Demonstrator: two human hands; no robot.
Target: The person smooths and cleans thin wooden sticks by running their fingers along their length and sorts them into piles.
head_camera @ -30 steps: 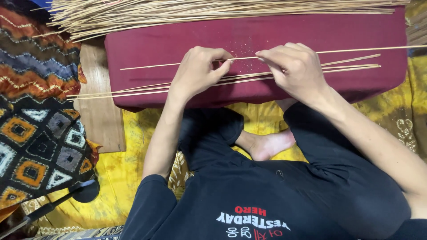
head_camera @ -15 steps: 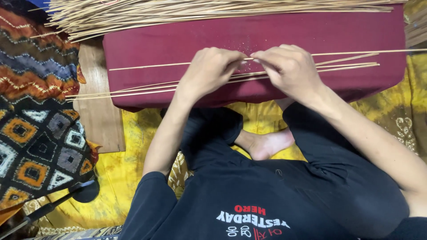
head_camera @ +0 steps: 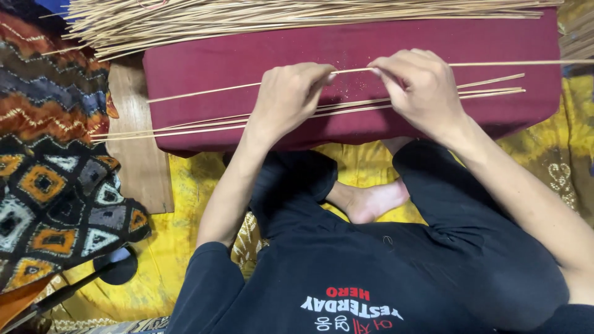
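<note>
I see left hand (head_camera: 288,99) and right hand (head_camera: 421,89) both pinched shut on one thin pale bamboo stick (head_camera: 352,70), held just above long maroon cushion (head_camera: 371,43).

Risk, my judgement: stick so slender, uneven pull between hands could snap or bow it; free end could sweep loose sticks (head_camera: 346,110) lying under wrists.

Versus earlier frame: hands now wider apart along stick; right hand shifted rightward.

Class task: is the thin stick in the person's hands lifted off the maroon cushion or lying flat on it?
Cannot tell. Both hands pinch the thin stick, which runs straight across the maroon cushion.
</note>
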